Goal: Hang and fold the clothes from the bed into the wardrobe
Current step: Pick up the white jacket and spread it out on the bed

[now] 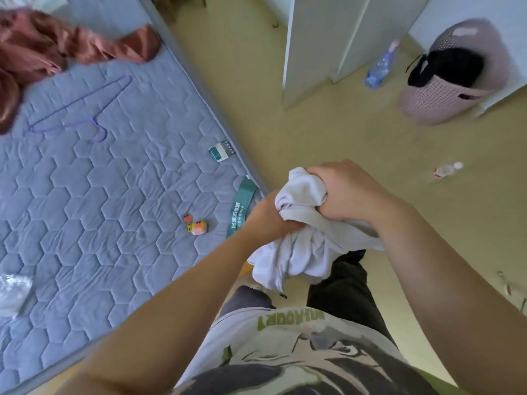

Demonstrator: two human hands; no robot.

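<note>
A bunched white garment (302,249) hangs in front of my body, off the bed's corner. My left hand (269,215) is shut on its lower bunch, and my right hand (346,191) is shut on its top, just above and to the right of the left. On the quilted blue-grey mattress (94,195) a thin purple hanger (82,106) lies flat. A crumpled reddish-pink garment (42,49) sits at the mattress's far left. White wardrobe doors (319,44) stand open across the floor.
A pink laundry basket (453,84) holding dark cloth stands at right, a plastic bottle (380,67) beside it and another small bottle (446,169) on the floor. On the mattress lie a small box (221,151), a plush keychain (196,225) and clear plastic (12,292).
</note>
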